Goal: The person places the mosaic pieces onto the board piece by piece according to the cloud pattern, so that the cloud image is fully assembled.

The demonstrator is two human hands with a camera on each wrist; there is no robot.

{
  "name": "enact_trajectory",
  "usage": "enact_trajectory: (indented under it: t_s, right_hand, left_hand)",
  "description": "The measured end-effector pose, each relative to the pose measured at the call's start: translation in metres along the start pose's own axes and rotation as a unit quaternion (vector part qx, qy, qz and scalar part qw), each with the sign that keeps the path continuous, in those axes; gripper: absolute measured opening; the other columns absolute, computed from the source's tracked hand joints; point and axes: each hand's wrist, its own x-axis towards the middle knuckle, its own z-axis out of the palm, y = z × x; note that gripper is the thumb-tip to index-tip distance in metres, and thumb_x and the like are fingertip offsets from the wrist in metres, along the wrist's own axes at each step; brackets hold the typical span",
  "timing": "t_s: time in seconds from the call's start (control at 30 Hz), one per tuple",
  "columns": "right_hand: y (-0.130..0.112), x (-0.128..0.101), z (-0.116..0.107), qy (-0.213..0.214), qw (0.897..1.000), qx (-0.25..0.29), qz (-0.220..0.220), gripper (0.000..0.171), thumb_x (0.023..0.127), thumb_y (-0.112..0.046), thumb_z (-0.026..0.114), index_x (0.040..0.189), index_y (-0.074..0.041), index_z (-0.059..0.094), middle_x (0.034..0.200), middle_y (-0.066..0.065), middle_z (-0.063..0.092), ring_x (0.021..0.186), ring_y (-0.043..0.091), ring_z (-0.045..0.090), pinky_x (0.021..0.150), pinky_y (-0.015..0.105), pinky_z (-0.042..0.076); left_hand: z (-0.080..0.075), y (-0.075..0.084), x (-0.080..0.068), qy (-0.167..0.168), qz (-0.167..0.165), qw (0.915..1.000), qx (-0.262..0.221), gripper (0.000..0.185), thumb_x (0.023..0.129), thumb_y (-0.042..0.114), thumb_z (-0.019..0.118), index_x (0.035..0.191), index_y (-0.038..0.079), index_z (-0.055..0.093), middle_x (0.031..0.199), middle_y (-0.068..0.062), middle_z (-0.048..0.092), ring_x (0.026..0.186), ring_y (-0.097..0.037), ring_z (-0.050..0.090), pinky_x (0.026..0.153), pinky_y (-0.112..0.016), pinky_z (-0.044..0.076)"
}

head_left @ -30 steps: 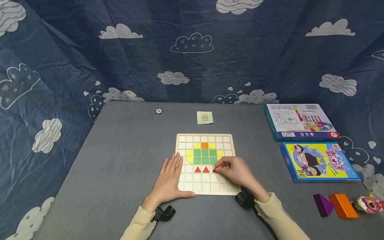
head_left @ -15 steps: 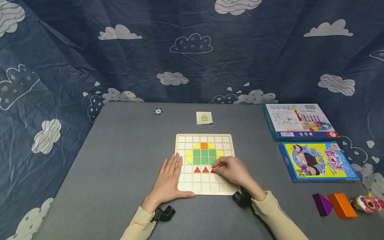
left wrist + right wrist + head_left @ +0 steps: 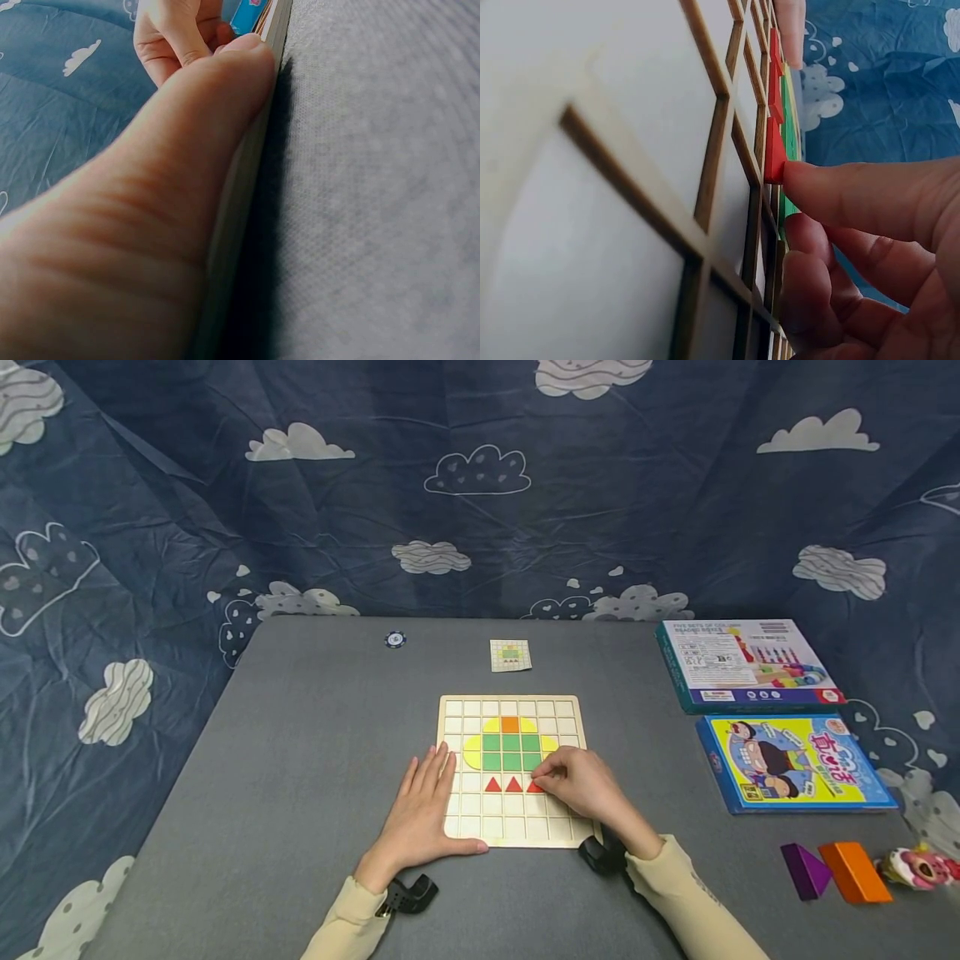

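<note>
Red triangle tile (image 3: 534, 787) lies in a cell of the wooden grid board (image 3: 510, 831), pinched at its edge by the curled fingertips (image 3: 817, 187) of the right hand (image 3: 585, 789). Left hand (image 3: 420, 814) rests flat, fingers straight, on the board's left edge. Two more red triangles (image 3: 503, 785) sit between the hands; green squares (image 3: 512, 752) lie just beyond them.

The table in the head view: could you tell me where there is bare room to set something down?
The table is bare left of the wooden grid board, below the small round token. Another bare strip lies between board and boxes. The right near corner is crowded with blocks.
</note>
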Motion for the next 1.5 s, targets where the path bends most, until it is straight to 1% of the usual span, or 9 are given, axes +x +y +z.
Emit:
enact_trajectory:
  t_s: [0.17,0.43,0.6,0.9,1.1,1.3,1.4,1.5]
  right_hand:
    - [0.000,0.001,0.001,-0.007,1.000,0.002,0.007,0.006,0.078,-0.014,0.078,0.075,-0.016,0.074,0.072,-0.009,0.061,0.059,0.009,0.048,0.055,0.030,0.038]
    - [0.001,0.002,0.000,-0.022,1.000,0.006,0.017,0.007,0.079,-0.014,0.077,0.075,-0.017,0.073,0.066,-0.010,0.058,0.058,0.009,0.049,0.055,0.030,0.038]
    - [0.001,0.001,0.000,-0.030,0.999,0.010,0.013,0.006,0.079,-0.014,0.077,0.076,-0.017,0.072,0.065,-0.010,0.057,0.057,0.009,0.049,0.055,0.029,0.038]
    - [0.002,0.000,-0.002,-0.038,0.999,0.017,0.018,0.006,0.080,-0.013,0.076,0.078,-0.016,0.071,0.064,-0.009,0.056,0.058,0.010,0.048,0.055,0.029,0.036]
    - [0.003,-0.003,-0.003,-0.033,0.999,0.009,0.014,0.005,0.080,-0.013,0.076,0.080,-0.016,0.071,0.065,-0.009,0.054,0.057,0.009,0.045,0.054,0.027,0.034]
    - [0.006,-0.007,-0.004,-0.022,1.000,0.008,0.016,0.006,0.080,-0.018,0.076,0.082,-0.016,0.071,0.066,-0.009,0.054,0.056,0.010,0.046,0.052,0.028,0.035]
    - [0.010,-0.008,-0.006,-0.015,1.000,0.013,0.019,0.006,0.080,-0.020,0.076,0.082,-0.017,0.071,0.067,-0.009,0.054,0.057,0.010,0.046,0.052,0.028,0.035]
    - [0.015,-0.011,-0.010,-0.003,1.000,0.010,0.017,0.006,0.081,-0.020,0.075,0.081,-0.017,0.070,0.066,-0.009,0.054,0.056,0.010,0.046,0.050,0.027,0.034]
  left_hand:
    - [0.000,0.000,0.000,0.000,-0.001,1.0000,0.000,0.128,0.065,0.080,0.061,0.150,-0.003,0.014,0.156,-0.017,0.008,0.143,-0.028,0.003,0.113,-0.044,0.000]
    - [0.001,-0.001,0.000,-0.003,-0.002,1.0000,-0.001,0.128,0.065,0.082,0.058,0.150,-0.002,0.014,0.157,-0.017,0.007,0.143,-0.028,0.003,0.113,-0.043,0.000]
    - [0.002,-0.002,0.000,-0.007,-0.004,1.0000,0.002,0.128,0.065,0.084,0.055,0.150,-0.002,0.013,0.157,-0.016,0.007,0.143,-0.028,0.002,0.113,-0.043,0.000]
    - [0.002,-0.002,0.001,-0.005,-0.004,1.0000,0.000,0.128,0.065,0.083,0.056,0.150,-0.002,0.014,0.157,-0.016,0.007,0.143,-0.028,0.002,0.113,-0.043,0.000]
    - [0.001,-0.003,0.001,-0.006,-0.002,1.0000,0.001,0.128,0.065,0.083,0.056,0.150,-0.002,0.013,0.157,-0.016,0.007,0.143,-0.028,0.002,0.113,-0.043,-0.001]
    - [0.002,-0.003,0.001,-0.002,-0.001,1.0000,-0.007,0.128,0.064,0.080,0.061,0.150,-0.002,0.014,0.157,-0.017,0.007,0.143,-0.029,0.003,0.113,-0.044,0.000]
    - [0.002,-0.003,0.001,0.000,0.000,0.9999,-0.011,0.128,0.064,0.079,0.062,0.150,-0.002,0.014,0.157,-0.017,0.008,0.143,-0.029,0.004,0.113,-0.044,0.001]
    - [0.003,-0.002,0.000,0.001,0.001,1.0000,-0.008,0.128,0.064,0.081,0.061,0.150,-0.002,0.014,0.157,-0.017,0.008,0.143,-0.029,0.004,0.113,-0.044,0.002]
